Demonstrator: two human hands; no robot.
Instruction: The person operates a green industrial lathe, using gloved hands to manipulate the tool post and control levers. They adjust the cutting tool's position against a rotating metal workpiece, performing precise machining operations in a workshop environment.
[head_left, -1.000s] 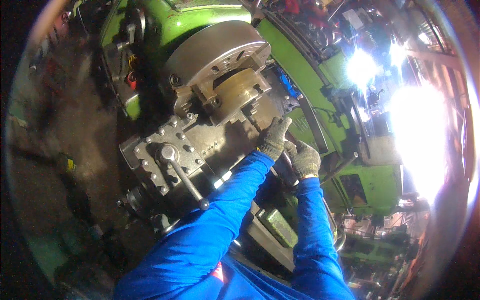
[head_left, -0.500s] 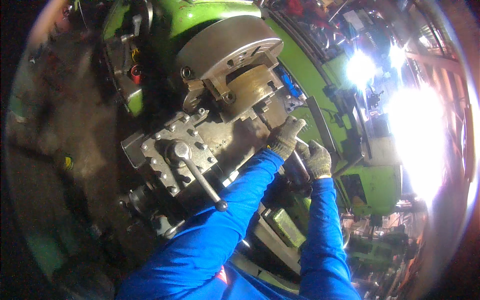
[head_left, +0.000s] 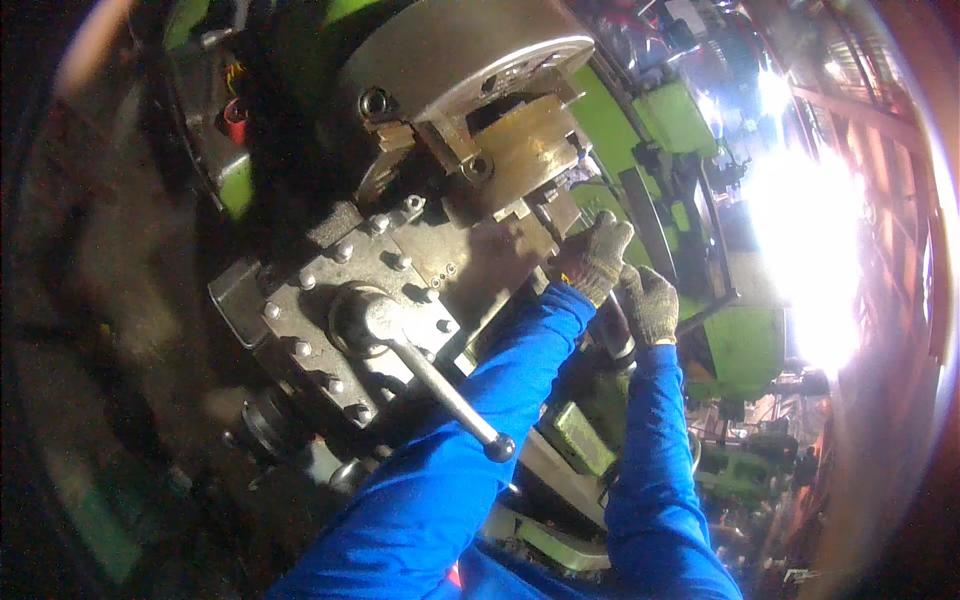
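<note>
Both my hands wear knitted grey-green gloves and meet beside a lathe, right of centre. My left hand (head_left: 597, 256) is closed, its fingers curled near the far end of the metal slide. Just right of it and slightly nearer, my right hand (head_left: 652, 306) is closed too, nearly touching the left. Whatever they grip is hidden by the gloves. A dark cylindrical part (head_left: 614, 338) lies below them. Beyond my left hand, the big steel chuck (head_left: 455, 65) has jaws around a dull, brass-toned workpiece (head_left: 530, 150).
Left of my left forearm stands a bolted square tool post (head_left: 300, 310); its clamping lever (head_left: 440, 385) reaches over my sleeve. A green block (head_left: 583, 438) sits between my forearms. Green machine panels (head_left: 740, 350) stand at right, near strong glare. A red object (head_left: 236, 120) is at far left.
The view has shifted, so the tool post and chuck look larger. My hands have drawn closer together, and a thin pale piece seen between them before no longer shows.
</note>
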